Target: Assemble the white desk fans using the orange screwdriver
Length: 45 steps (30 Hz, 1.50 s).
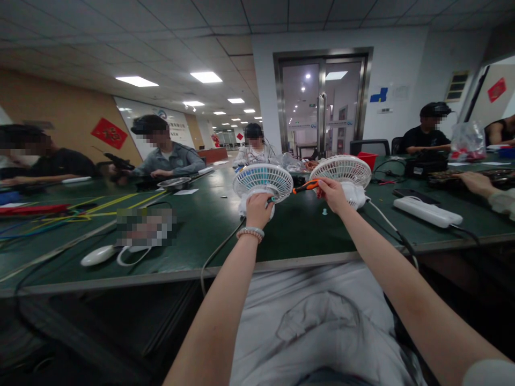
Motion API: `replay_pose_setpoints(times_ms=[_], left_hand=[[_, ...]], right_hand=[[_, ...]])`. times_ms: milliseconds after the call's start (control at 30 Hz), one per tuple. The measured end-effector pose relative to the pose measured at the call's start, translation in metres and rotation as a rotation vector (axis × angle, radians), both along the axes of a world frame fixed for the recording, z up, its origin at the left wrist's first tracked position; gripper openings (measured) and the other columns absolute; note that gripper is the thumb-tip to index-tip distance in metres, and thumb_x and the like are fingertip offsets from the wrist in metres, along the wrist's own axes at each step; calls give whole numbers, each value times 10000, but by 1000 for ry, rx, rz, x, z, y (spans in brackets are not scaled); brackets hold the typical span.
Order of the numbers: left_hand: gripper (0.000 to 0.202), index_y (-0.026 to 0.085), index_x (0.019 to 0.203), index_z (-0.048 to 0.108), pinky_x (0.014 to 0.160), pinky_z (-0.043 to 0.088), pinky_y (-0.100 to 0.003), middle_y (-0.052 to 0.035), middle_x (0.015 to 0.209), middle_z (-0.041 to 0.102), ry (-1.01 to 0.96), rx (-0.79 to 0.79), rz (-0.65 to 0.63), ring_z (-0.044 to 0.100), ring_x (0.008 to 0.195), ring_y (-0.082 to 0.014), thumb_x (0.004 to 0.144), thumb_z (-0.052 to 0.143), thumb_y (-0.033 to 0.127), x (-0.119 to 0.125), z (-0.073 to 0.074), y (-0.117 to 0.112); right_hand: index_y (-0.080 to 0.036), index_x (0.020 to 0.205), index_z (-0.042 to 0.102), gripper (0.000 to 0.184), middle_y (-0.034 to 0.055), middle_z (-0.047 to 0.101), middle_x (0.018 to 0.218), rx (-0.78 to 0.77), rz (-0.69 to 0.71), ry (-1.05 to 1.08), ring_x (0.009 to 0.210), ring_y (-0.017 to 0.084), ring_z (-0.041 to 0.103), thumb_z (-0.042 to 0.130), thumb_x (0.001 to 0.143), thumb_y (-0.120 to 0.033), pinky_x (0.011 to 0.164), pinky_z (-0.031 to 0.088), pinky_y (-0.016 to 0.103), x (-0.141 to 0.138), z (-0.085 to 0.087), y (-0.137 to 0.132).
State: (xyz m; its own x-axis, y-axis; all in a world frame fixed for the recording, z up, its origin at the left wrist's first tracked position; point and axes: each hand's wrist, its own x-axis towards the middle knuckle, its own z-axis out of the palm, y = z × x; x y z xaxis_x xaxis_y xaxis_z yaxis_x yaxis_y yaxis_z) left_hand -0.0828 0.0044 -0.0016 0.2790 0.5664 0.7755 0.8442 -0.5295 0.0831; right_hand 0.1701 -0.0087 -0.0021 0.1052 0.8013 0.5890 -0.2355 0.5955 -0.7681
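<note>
Two small white fans stand side by side on the green table. My left hand (pixel 258 210) is at the back of the left fan (pixel 263 179), its fingers closed around a small teal piece (pixel 271 200). Whether that piece is fixed to the fan I cannot tell. Just in front of the right fan (pixel 341 170), my right hand (pixel 331 194) grips an orange-and-black handled tool (pixel 306 186), which points left towards the left fan. Its working end cannot be made out. A small light-blue plastic piece (pixel 324 212) lies on the table below my right hand.
A white power strip (pixel 427 211) and a dark phone (pixel 416 196) lie to the right. Left are a white mouse-like object (pixel 97 255) and several cables. A red container (pixel 367 160) stands behind the right fan. Other people sit around the table (pixel 193 220).
</note>
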Motion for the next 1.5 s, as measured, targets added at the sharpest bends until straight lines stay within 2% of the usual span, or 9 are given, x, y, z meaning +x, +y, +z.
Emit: replay_pose_setpoints(times_ms=[300,467,667,767,867,1033,1167,1333,1500], left_hand=[[231,224,983,596,924,326,-387,-45,1031,632,2,-21,10,496,1041,-226,771,511,255,2,2,-3],[237,222,992,593,929,324,-387,-46,1035,630,5,-26,13,495,1043,-222,772,505,246,2,2,-3],[235,222,986,594,919,327,-383,-40,1032,631,9,-22,8,493,1037,-220,770,505,245,2,2,-2],[232,219,980,596,914,327,-386,-43,1020,634,6,-12,3,497,1024,-223,770,506,257,2,2,-3],[232,221,981,595,916,329,-382,-40,1022,633,5,-12,3,497,1025,-221,770,508,259,2,2,-3],[232,227,987,593,919,329,-383,-37,1029,632,9,-14,7,496,1030,-223,775,504,257,2,3,-4],[235,224,989,593,926,327,-385,-44,1035,630,10,-25,12,497,1036,-225,774,503,250,2,3,-5],[237,222,989,593,923,327,-384,-40,1031,632,10,-17,10,498,1031,-223,770,509,247,2,3,-5],[230,223,983,594,917,327,-380,-35,1021,635,11,-4,7,497,1025,-218,769,513,251,2,2,-2]], right_hand=[[-170,864,636,388,-40,514,517,23,-141,-89,484,81,459,598,686,-512,476,387,214,0,0,-1],[-175,855,636,383,-46,504,522,13,-159,-94,487,77,445,599,682,-515,470,373,207,1,0,1],[-174,724,601,340,-55,474,490,37,-219,-118,454,73,422,606,683,-512,456,363,209,1,-1,4],[-177,764,606,347,-53,491,501,34,-214,-118,451,74,437,605,685,-515,447,363,208,0,-2,4],[-183,873,632,384,-61,485,484,31,-190,-117,428,69,423,601,687,-518,429,342,202,-1,-1,3],[-170,873,654,420,-70,432,403,-44,-89,-89,371,67,386,583,691,-542,387,300,203,0,-1,2],[-170,899,644,413,-57,482,445,-100,45,-7,416,74,437,626,661,-507,421,347,208,-1,2,-2],[-173,935,633,386,-38,548,520,-106,174,68,483,78,476,698,615,-379,482,392,220,0,5,-6],[-182,941,627,388,-44,538,520,-125,223,68,483,77,467,690,631,-407,495,404,224,1,6,-8]])
